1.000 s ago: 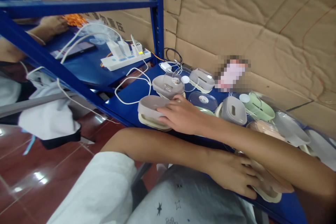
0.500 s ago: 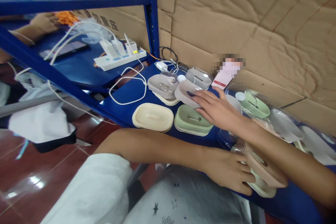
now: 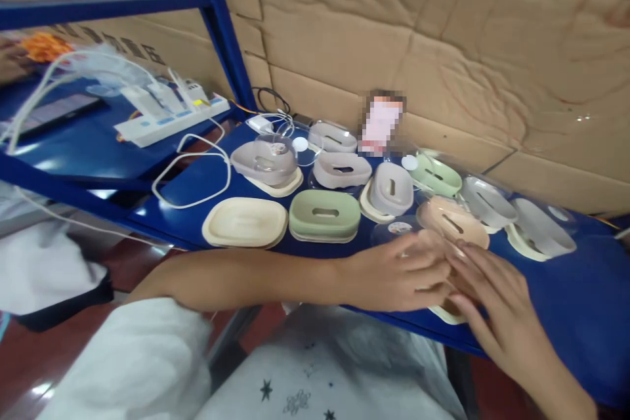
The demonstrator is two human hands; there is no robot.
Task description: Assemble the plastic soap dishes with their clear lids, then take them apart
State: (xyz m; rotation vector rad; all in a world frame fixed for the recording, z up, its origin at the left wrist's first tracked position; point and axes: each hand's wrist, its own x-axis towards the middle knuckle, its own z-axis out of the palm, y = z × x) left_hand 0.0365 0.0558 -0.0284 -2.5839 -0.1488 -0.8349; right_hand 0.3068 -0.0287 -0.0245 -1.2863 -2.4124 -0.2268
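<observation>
Cream oval plastic soap dish (image 3: 245, 222) and sage-green oval one (image 3: 324, 215) side by side on blue metal shelf (image 3: 581, 302). Further right, left hand (image 3: 394, 271) and right hand (image 3: 497, 298) both laid with loose fingers on a peach oval soap dish (image 3: 455, 226) at the front edge, grip unclear.

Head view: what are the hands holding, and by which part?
Both hands, left hand and right hand, cover a cream-based soap dish at the shelf edge; grip point hidden.
</observation>
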